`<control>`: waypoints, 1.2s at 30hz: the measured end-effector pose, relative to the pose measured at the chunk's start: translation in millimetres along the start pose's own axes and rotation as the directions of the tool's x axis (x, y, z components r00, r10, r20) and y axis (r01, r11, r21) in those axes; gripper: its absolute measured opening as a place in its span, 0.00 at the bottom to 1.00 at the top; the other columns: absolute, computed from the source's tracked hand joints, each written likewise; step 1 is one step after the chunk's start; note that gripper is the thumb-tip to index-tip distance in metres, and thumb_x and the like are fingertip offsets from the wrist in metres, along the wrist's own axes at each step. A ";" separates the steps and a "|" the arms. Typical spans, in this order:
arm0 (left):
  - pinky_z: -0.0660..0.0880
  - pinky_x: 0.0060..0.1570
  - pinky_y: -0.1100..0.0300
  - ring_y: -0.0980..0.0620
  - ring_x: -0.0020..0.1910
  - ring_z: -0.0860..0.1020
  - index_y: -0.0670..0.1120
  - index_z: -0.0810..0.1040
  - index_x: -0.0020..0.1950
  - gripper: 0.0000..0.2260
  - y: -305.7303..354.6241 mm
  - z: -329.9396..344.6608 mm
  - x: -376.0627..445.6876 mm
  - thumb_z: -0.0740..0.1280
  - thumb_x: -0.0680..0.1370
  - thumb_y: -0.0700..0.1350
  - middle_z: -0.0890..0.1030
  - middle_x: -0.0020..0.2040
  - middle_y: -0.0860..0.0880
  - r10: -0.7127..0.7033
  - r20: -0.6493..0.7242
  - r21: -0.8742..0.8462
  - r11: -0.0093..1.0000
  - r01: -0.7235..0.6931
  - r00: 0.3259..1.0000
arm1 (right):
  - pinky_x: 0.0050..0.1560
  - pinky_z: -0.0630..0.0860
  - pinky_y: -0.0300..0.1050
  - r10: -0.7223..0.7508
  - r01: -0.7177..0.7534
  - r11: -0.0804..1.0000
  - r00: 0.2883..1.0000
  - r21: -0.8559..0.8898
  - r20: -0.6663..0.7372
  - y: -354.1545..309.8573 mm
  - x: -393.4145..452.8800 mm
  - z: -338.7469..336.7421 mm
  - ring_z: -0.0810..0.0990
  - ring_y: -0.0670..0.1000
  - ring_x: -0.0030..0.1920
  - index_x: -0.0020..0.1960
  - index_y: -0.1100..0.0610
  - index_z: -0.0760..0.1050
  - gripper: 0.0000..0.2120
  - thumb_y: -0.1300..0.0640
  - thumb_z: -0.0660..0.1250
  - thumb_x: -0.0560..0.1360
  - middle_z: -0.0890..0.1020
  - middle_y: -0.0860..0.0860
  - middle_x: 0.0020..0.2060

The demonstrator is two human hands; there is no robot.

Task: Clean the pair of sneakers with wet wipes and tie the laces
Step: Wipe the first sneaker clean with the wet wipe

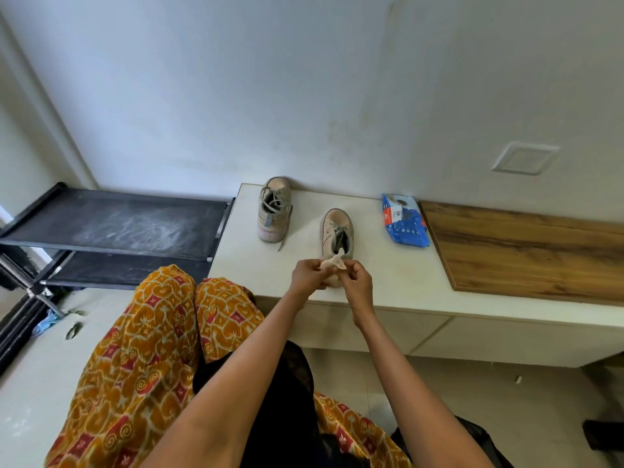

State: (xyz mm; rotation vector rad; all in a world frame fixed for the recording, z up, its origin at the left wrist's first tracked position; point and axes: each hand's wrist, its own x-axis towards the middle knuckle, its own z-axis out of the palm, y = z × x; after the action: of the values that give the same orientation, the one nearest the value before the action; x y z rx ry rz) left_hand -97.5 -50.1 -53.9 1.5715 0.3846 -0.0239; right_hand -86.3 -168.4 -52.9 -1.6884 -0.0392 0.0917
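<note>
— Surface [388,285] first: what carries everything?

— A low off-white surface against a pale wall, with a wood-grain panel [526,251] laid over its right part and a black two-tier rack [114,221] standing to its left on a light floor.

— Which way do the shoes lie?

— Two sneakers, both with their long axis running from the person toward the wall. The right sneaker [336,231] has its toe to the wall and its heel toward the hands; the left sneaker [274,211] seems to be turned the other way (its pink end faces the person), laces loose.

— And the hands?

— The left hand [308,275] and right hand [357,282] meet just in front of the right sneaker's heel, fingers of both pinching one crumpled wipe [333,263]. One blue wipes pack [403,221] lies to the right of the sneakers, near the wall.
</note>
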 end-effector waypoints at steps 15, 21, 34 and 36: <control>0.77 0.48 0.53 0.43 0.49 0.79 0.41 0.78 0.50 0.06 5.7 -14.7 126.8 0.67 0.74 0.40 0.81 0.49 0.42 -0.112 -0.582 -0.009 0.991 0.132 0.805 | 0.52 0.73 0.49 -0.262 0.096 0.757 0.951 -0.646 -0.166 20.6 58.7 -2.2 0.75 0.54 0.55 0.63 0.50 0.76 0.22 0.44 0.69 0.72 0.81 0.52 0.53; 0.77 0.42 0.56 0.47 0.43 0.80 0.41 0.81 0.45 0.04 18.9 -8.0 192.2 0.67 0.73 0.37 0.82 0.44 0.45 -0.078 -0.578 0.000 0.995 0.096 0.812 | 0.57 0.74 0.52 -0.243 0.114 0.796 0.960 -0.594 -0.140 16.3 102.5 -14.2 0.73 0.53 0.60 0.64 0.52 0.76 0.18 0.51 0.69 0.74 0.80 0.53 0.57; 0.75 0.53 0.58 0.46 0.53 0.79 0.39 0.82 0.55 0.12 17.1 11.6 250.2 0.64 0.75 0.35 0.83 0.52 0.42 0.035 -0.380 0.170 0.985 0.033 0.924 | 0.50 0.73 0.43 -0.305 0.196 0.782 0.948 -0.591 -0.089 27.6 131.0 -22.5 0.74 0.50 0.54 0.55 0.52 0.80 0.11 0.54 0.71 0.72 0.81 0.50 0.49; 0.73 0.54 0.61 0.46 0.55 0.79 0.39 0.81 0.56 0.12 9.7 15.1 238.1 0.64 0.75 0.35 0.82 0.53 0.41 0.096 -0.368 0.197 0.980 -0.023 0.925 | 0.50 0.73 0.43 -0.305 0.197 0.778 0.949 -0.596 -0.085 25.8 134.9 -21.1 0.73 0.50 0.53 0.54 0.51 0.80 0.10 0.55 0.71 0.72 0.81 0.49 0.48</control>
State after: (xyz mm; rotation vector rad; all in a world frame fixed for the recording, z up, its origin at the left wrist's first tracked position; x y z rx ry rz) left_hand 132.3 -10.7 -105.3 1.7787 0.6503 0.3010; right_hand 49.2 -181.6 -81.1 -2.2869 -0.1767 -0.3084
